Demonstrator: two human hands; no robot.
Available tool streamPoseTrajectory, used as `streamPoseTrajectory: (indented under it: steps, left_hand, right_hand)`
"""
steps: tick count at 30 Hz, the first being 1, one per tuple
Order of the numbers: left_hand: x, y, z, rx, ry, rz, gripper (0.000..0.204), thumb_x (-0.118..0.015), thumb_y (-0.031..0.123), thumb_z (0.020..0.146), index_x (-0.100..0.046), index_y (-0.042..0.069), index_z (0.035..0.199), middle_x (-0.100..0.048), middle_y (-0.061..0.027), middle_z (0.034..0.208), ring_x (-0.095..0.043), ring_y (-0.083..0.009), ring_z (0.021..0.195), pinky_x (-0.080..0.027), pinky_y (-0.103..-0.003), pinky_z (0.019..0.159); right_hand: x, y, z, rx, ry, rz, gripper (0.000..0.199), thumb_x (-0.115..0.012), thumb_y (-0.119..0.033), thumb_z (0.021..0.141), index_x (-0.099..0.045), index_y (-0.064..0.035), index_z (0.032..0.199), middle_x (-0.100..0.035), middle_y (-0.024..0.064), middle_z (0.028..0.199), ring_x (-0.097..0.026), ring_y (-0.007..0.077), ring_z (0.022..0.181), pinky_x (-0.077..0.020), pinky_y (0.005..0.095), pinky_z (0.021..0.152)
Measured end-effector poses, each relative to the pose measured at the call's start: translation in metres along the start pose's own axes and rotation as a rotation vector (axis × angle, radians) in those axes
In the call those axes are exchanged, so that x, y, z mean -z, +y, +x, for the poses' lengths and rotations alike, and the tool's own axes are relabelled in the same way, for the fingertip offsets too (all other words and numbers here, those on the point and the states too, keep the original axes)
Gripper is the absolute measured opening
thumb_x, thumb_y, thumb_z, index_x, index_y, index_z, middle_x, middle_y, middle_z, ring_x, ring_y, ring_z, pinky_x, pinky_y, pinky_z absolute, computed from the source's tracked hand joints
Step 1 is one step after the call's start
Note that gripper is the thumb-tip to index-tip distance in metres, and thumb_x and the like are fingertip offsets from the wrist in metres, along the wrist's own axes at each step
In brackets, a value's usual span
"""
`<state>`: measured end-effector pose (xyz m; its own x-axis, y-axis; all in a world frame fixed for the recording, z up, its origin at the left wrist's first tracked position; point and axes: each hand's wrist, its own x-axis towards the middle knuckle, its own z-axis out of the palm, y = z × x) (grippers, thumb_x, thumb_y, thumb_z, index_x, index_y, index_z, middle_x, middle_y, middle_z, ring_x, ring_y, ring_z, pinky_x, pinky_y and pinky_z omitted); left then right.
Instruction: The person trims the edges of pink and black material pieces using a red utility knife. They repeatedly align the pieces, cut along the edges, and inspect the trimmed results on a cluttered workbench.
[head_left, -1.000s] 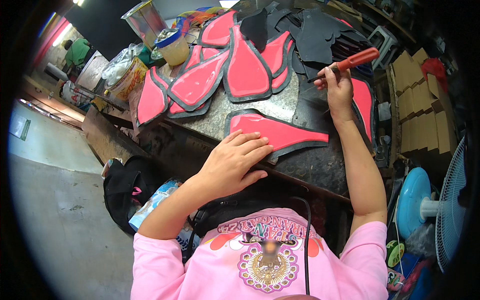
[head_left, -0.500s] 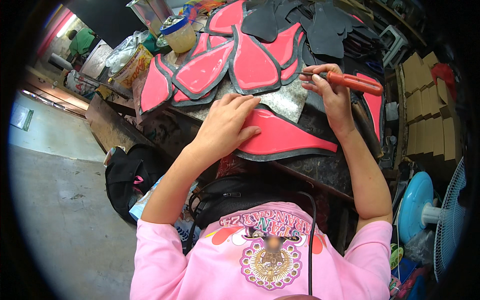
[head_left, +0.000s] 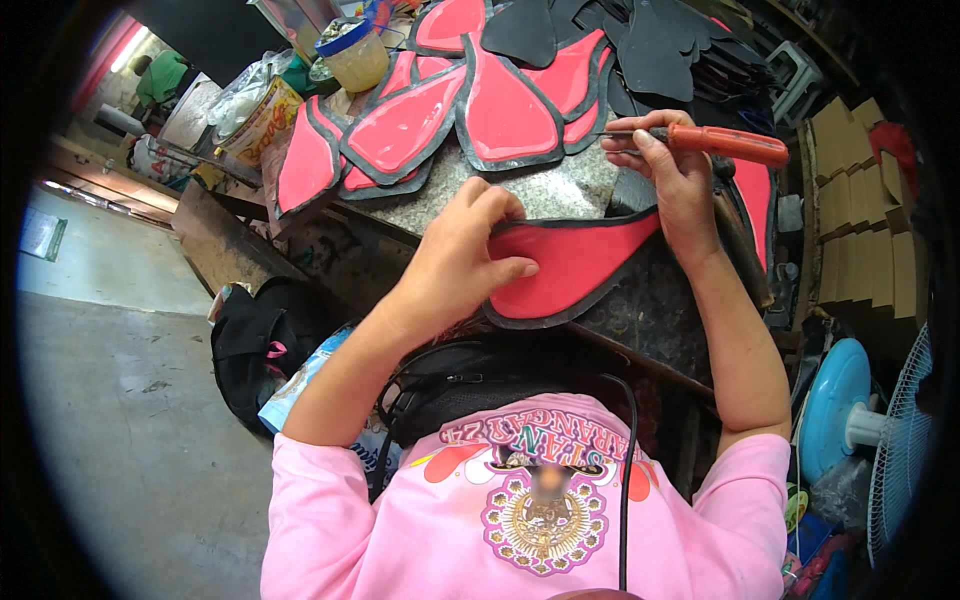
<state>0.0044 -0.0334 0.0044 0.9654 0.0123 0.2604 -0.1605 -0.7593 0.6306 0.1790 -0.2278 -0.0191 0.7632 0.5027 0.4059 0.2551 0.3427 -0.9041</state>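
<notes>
My left hand grips the wide end of a pink foam-like piece with a black border, thumb on its face and fingers behind its edge. The piece is lifted and tilted along the near edge of the worktable. Its narrow end reaches to my right hand; whether it touches is not clear. My right hand is closed on a screwdriver with a red handle, its thin shaft pointing left across the fingers. Beyond, several similar pink pieces overlap on a speckled stone slab.
Dark cut-out shapes are piled at the back right. A blue-rimmed tub and a yellow bucket stand at the back left. Stacked cardboard and a blue fan are on the right; a black bag lies left.
The pink piece has come up from lying flat and now tilts, its far edge raised by my left hand. My right hand has shifted slightly right with the screwdriver.
</notes>
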Motion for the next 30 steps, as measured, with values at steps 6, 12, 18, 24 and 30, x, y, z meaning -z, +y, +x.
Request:
streamPoseTrajectory:
  steps: [6, 12, 18, 24, 30]
  left_hand:
    - [-0.002, 0.019, -0.014, -0.404, 0.196, 0.002, 0.032, -0.07, -0.007, 0.066, -0.061, 0.001, 0.095, -0.062, -0.0117, 0.088, -0.063, -0.0312, 0.079, -0.052, -0.039, 0.066]
    - [-0.004, 0.026, -0.016, -0.57, 0.267, 0.073, 0.031, -0.071, -0.007, 0.063, -0.066, 0.0, 0.093, -0.064, -0.0104, 0.086, -0.06, -0.0262, 0.07, -0.051, -0.035, 0.059]
    - [0.003, 0.027, -0.02, -0.289, 0.12, -0.201, 0.026, -0.072, -0.005, 0.074, -0.067, -0.001, 0.099, -0.065, -0.0117, 0.087, -0.065, -0.0252, 0.076, -0.053, -0.033, 0.066]
    - [-0.005, -0.011, 0.013, -0.202, 0.075, 0.028, 0.032, -0.08, 0.013, 0.079, -0.069, 0.005, 0.108, -0.068, -0.0073, 0.095, -0.063, -0.0236, 0.091, -0.051, -0.032, 0.08]
    - [-0.016, -0.04, 0.029, -0.294, 0.167, 0.147, 0.041, -0.085, 0.025, 0.069, -0.071, 0.011, 0.105, -0.065, -0.0047, 0.094, -0.056, -0.0252, 0.09, -0.048, -0.037, 0.078]
  right_hand:
    - [0.006, -0.009, 0.006, 0.097, 0.137, 0.047, 0.013, -0.05, -0.005, 0.101, -0.052, -0.001, 0.113, -0.068, 0.0168, 0.108, -0.071, 0.0238, 0.096, -0.0602, 0.0358, 0.087]
    - [0.014, -0.009, 0.009, 0.145, 0.156, 0.059, 0.011, -0.05, -0.005, 0.102, -0.052, -0.0008, 0.112, -0.067, 0.018, 0.11, -0.071, 0.0243, 0.097, -0.0601, 0.0361, 0.088]
    - [0.018, -0.016, 0.012, 0.245, 0.148, -0.088, 0.012, -0.053, -0.007, 0.102, -0.053, -0.0013, 0.112, -0.068, 0.0187, 0.111, -0.071, 0.0241, 0.097, -0.0601, 0.0352, 0.087]
    - [0.005, -0.022, 0.0, 0.163, 0.158, -0.179, 0.014, -0.063, -0.009, 0.099, -0.057, -0.0015, 0.109, -0.071, 0.009, 0.088, -0.07, 0.0141, 0.073, -0.0574, 0.0255, 0.066]
    - [-0.015, -0.003, -0.016, -0.212, -0.045, -0.056, 0.014, -0.066, -0.011, 0.096, -0.056, -0.0049, 0.106, -0.069, 0.0082, 0.085, -0.068, 0.0119, 0.069, -0.0527, 0.0229, 0.059]
